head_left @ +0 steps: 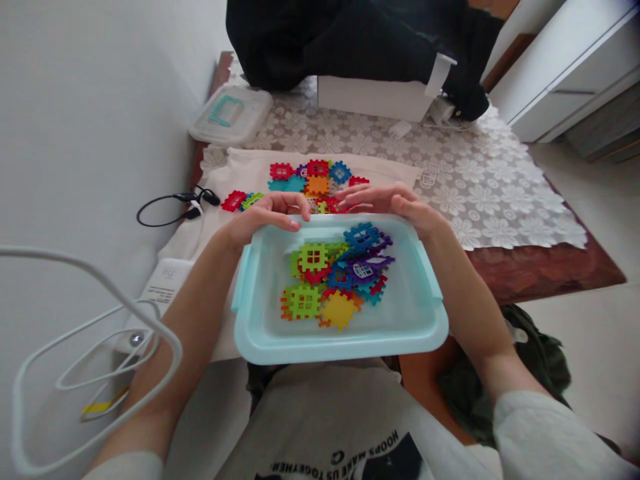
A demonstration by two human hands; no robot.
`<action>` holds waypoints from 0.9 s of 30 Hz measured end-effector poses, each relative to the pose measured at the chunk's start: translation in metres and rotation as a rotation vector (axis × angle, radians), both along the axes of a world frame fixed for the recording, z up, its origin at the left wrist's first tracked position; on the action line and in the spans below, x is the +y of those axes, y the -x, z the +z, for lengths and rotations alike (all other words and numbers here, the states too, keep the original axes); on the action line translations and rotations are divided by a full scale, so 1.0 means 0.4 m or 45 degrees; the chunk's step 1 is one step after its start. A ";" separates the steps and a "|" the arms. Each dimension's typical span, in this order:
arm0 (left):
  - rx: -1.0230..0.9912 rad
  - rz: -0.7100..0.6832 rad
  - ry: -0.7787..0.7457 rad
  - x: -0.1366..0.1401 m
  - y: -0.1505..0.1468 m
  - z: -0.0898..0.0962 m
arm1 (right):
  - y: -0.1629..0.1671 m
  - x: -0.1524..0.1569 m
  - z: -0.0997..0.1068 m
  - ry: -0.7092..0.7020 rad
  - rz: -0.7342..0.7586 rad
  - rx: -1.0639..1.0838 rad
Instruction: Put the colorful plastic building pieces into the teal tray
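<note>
A light blue plastic bin (410, 320) is in front of my body, holding a pile of notched plastic building pieces (313, 257) in green, blue, purple, red, orange and yellow. Just past its far rim is my left hand (273, 215), fingers loosely bent and apart, thumb by the rim. My right hand (387, 200) reaches over the right end of that rim, its fingers stretched toward the left hand. Between and beyond both hands, more notched pieces (317, 185) lie on a pale cloth (385, 165). Neither hand visibly holds a piece.
Left of the cloth are a clear lid (233, 117) and black earphones (193, 200). A white cable (100, 263) loops at the near left, beside a white box (167, 277). A black bag (350, 40) and a white box (373, 97) stand at the table's back.
</note>
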State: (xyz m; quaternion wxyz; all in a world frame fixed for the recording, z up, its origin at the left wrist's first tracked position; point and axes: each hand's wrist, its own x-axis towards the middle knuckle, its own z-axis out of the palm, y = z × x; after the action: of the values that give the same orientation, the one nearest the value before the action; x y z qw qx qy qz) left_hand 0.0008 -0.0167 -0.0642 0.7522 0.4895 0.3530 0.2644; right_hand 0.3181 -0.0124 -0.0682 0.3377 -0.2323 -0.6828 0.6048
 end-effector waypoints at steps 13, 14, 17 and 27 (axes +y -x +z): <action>-0.033 -0.023 -0.014 -0.005 -0.007 0.009 | -0.075 0.059 -0.079 -0.461 -0.491 -1.343; -0.041 -0.027 -0.021 -0.004 -0.011 0.013 | -0.076 0.056 -0.074 -0.471 -0.458 -1.360; -0.069 -0.043 -0.041 -0.004 -0.023 0.023 | -0.070 0.049 -0.060 -0.482 -0.429 -1.356; -0.042 -0.003 0.055 -0.005 0.011 -0.008 | -0.093 0.053 -0.054 -0.399 -0.464 -1.396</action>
State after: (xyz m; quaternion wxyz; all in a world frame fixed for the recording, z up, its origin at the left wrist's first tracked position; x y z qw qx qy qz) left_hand -0.0034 -0.0187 -0.0676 0.7685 0.4693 0.3456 0.2639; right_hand 0.3552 0.0087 -0.0898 0.0649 -0.5713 -0.7877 0.2211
